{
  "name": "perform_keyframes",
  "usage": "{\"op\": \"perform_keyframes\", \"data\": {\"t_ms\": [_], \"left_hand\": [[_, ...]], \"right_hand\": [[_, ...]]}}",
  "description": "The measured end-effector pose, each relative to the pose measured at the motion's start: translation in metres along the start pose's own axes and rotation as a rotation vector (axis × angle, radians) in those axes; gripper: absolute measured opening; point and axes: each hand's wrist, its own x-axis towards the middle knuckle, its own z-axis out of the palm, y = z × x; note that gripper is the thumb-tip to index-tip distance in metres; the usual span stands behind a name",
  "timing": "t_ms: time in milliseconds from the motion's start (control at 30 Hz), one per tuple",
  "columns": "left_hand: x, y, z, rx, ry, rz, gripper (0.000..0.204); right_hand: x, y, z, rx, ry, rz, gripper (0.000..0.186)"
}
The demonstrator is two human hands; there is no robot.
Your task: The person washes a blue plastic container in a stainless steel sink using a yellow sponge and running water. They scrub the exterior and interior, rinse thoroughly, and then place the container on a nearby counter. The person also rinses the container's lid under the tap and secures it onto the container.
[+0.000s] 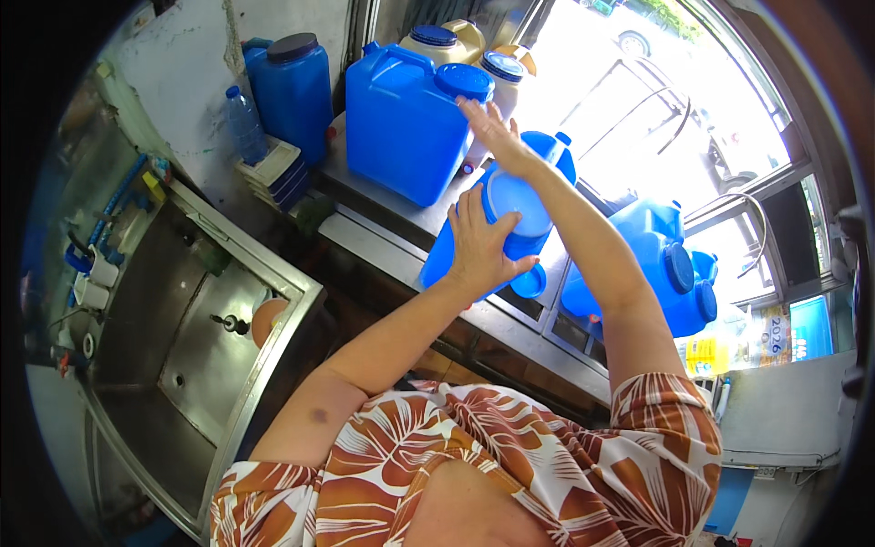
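A blue plastic jug (439,257) stands tilted-looking on the metal counter before me, with a pale blue round top (517,202). My left hand (480,239) is closed around the side of that top, fingers and thumb gripping near its rim. Close by that thumb is a small round blue cap (529,281). My right hand (499,137) reaches over the jug with its fingers stretched out and nothing visible in them. Its fingertips overlap the edge of a larger blue jug (396,128) behind; whether they touch it I cannot tell.
More blue jugs (638,260) lie at the right, and cream jugs (436,38) stand behind. Left of them are a dark-capped blue container (290,87), a clear blue bottle (244,123) and small drawers (273,169). A steel sink (296,305) is at the left; a bright window opens beyond.
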Motion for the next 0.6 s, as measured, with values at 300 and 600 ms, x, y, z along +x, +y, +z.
{"op": "perform_keyframes", "data": {"t_ms": [300,600], "left_hand": [[0.008,-0.001,-0.001,-0.038,-0.046,-0.029,0.067],[0.025,-0.012,-0.013,-0.096,-0.181,-0.261,0.068]], "right_hand": [[-0.059,-0.023,-0.109,-0.154,-0.49,0.784,0.071],[-0.078,-0.038,-0.087,0.322,-0.56,1.038,0.104]]}}
